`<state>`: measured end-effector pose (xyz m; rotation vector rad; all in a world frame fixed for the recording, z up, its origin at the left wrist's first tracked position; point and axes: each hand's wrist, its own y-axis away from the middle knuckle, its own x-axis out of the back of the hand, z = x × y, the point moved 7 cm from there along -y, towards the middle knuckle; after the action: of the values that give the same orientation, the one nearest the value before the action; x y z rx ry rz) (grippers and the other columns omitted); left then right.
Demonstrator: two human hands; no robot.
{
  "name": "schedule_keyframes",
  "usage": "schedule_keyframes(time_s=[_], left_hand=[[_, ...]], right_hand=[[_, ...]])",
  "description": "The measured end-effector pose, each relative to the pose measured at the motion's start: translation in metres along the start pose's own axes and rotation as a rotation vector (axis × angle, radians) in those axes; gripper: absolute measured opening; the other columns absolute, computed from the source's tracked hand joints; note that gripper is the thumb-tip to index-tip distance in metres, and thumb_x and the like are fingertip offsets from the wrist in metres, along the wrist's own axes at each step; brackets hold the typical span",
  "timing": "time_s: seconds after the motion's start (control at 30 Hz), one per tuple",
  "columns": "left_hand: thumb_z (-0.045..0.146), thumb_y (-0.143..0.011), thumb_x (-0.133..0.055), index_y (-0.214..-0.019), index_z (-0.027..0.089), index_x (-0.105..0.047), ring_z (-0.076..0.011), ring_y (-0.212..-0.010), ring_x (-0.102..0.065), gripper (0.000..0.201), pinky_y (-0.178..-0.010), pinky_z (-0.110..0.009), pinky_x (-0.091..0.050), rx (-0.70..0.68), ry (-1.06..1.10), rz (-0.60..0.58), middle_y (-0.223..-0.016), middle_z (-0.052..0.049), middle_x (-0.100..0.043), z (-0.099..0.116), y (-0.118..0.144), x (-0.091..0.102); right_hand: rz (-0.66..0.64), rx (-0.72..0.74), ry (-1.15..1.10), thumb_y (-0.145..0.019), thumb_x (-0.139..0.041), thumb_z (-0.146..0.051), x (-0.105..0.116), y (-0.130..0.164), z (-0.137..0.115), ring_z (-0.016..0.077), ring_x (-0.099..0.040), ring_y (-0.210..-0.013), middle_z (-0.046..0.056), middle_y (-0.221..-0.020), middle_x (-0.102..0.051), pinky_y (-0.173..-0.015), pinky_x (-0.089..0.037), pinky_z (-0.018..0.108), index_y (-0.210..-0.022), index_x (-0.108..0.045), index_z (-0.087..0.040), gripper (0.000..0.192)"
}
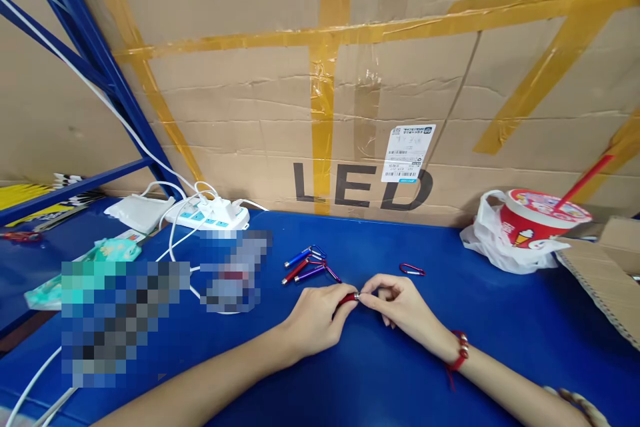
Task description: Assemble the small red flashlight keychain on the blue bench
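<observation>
My left hand (320, 320) is closed around a small red keychain flashlight (348, 298), and most of its barrel is hidden by the fingers. The thumb and fingertips of my right hand (397, 303) pinch the silver end of that same flashlight. Just beyond my left hand lie a blue keychain flashlight (299, 257), a red one (295, 271) and a purple one (311, 273), each with a carabiner clip. Past my right hand, a loose red carabiner (412, 270) rests on the blue tabletop (400, 373).
A white power strip (210, 213) with cables stands at the back left, near a blurred-out object (237, 273). At the right are a red paper tub (533, 220) with a straw, in a plastic bag, and a cardboard flap (600, 280). A large taped carton (260, 120) walls off the back.
</observation>
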<state>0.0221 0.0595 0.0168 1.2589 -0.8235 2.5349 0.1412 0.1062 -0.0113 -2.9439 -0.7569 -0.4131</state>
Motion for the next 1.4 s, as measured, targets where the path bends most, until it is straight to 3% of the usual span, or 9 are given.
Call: schedule_keyframes(time_s=[0.1, 0.27, 0.43, 0.67, 0.77, 0.9, 1.1, 1.23, 1.4], left_hand=[[0.021, -0.091, -0.041, -0.100, 0.018, -0.057, -0.0169, -0.076, -0.066, 0.018, -0.066, -0.023, -0.050, -0.009, -0.011, -0.013, -0.087, -0.004, -0.069, 0.004, 0.001, 0.001], [0.019, -0.092, -0.040, -0.100, 0.018, -0.056, -0.0157, -0.076, -0.066, 0.018, -0.066, -0.022, -0.049, -0.023, -0.016, -0.016, -0.087, -0.003, -0.068, 0.008, 0.001, 0.003], [0.018, -0.092, -0.041, -0.098, 0.017, -0.056, -0.0154, -0.076, -0.065, 0.016, -0.066, -0.021, -0.048, -0.034, -0.025, -0.045, -0.086, -0.003, -0.068, 0.011, 0.001, 0.003], [0.021, -0.092, -0.042, -0.097, 0.016, -0.054, -0.0170, -0.068, -0.066, 0.015, -0.058, -0.022, -0.047, 0.012, -0.079, -0.082, -0.081, -0.003, -0.069, 0.008, 0.004, 0.001], [0.022, -0.092, -0.041, -0.099, 0.015, -0.055, -0.0185, -0.063, -0.066, 0.016, -0.053, -0.023, -0.046, 0.018, -0.105, -0.103, -0.076, -0.003, -0.069, 0.008, 0.004, -0.001], [0.019, -0.093, -0.039, -0.103, 0.018, -0.054, -0.0182, -0.075, -0.067, 0.018, -0.059, -0.023, -0.048, 0.009, -0.106, -0.125, -0.088, -0.002, -0.069, 0.009, 0.003, -0.002], [0.019, -0.095, -0.038, -0.110, 0.019, -0.052, -0.0159, -0.083, -0.065, 0.020, -0.068, -0.021, -0.049, -0.009, -0.098, -0.148, -0.098, -0.002, -0.067, 0.008, 0.002, -0.003], [0.020, -0.095, -0.037, -0.113, 0.016, -0.051, -0.0167, -0.075, -0.064, 0.023, -0.068, -0.023, -0.049, -0.039, -0.160, -0.158, -0.087, -0.004, -0.065, 0.007, 0.002, -0.007], [0.020, -0.096, -0.038, -0.110, 0.014, -0.051, -0.0171, -0.082, -0.062, 0.020, -0.076, -0.024, -0.048, -0.053, -0.095, -0.132, -0.090, -0.006, -0.065, 0.006, -0.001, -0.006]], right_hand=[[-0.010, 0.025, -0.005, -0.071, -0.064, -0.051, 0.000, 0.000, 0.001, 0.0058, -0.042, -0.034, -0.006, -0.044, -0.049, -0.036, -0.033, 0.018, -0.076, -0.064, -0.015, 0.037], [-0.024, 0.064, -0.029, -0.069, -0.066, -0.051, 0.000, -0.001, -0.003, 0.0041, -0.043, -0.036, 0.000, -0.065, -0.060, -0.036, -0.033, 0.019, -0.077, -0.066, -0.015, 0.038], [-0.033, 0.079, -0.039, -0.067, -0.067, -0.049, 0.000, 0.001, -0.010, 0.0021, -0.041, -0.036, 0.002, -0.076, -0.060, -0.037, -0.032, 0.020, -0.072, -0.067, -0.015, 0.035], [-0.058, 0.071, -0.046, -0.069, -0.065, -0.050, -0.001, 0.002, -0.008, 0.0040, -0.042, -0.038, 0.002, -0.072, -0.058, -0.038, -0.030, 0.021, -0.075, -0.068, -0.015, 0.036], [-0.060, 0.034, -0.020, -0.070, -0.065, -0.048, -0.001, 0.001, -0.004, 0.0053, -0.040, -0.037, -0.003, -0.055, -0.051, -0.039, -0.029, 0.021, -0.077, -0.066, -0.014, 0.035], [-0.043, -0.033, 0.010, -0.069, -0.065, -0.045, 0.000, 0.001, 0.002, 0.0059, -0.035, -0.035, -0.009, -0.038, -0.039, -0.040, -0.027, 0.020, -0.074, -0.060, -0.015, 0.031], [0.002, -0.071, -0.016, -0.060, -0.070, -0.049, 0.002, 0.001, 0.000, 0.0062, -0.037, -0.033, -0.008, -0.040, -0.044, -0.038, -0.028, 0.020, -0.065, -0.058, -0.017, 0.035], [0.032, -0.007, -0.033, -0.061, -0.070, -0.049, 0.003, 0.001, -0.002, 0.0051, -0.042, -0.034, 0.000, -0.061, -0.058, -0.035, -0.032, 0.020, -0.063, -0.059, -0.016, 0.035], [0.129, 0.224, 0.054, -0.071, -0.068, -0.039, 0.008, 0.007, -0.013, 0.0059, -0.046, -0.036, 0.003, -0.069, -0.061, -0.035, -0.037, 0.021, -0.066, -0.068, -0.016, 0.023]])
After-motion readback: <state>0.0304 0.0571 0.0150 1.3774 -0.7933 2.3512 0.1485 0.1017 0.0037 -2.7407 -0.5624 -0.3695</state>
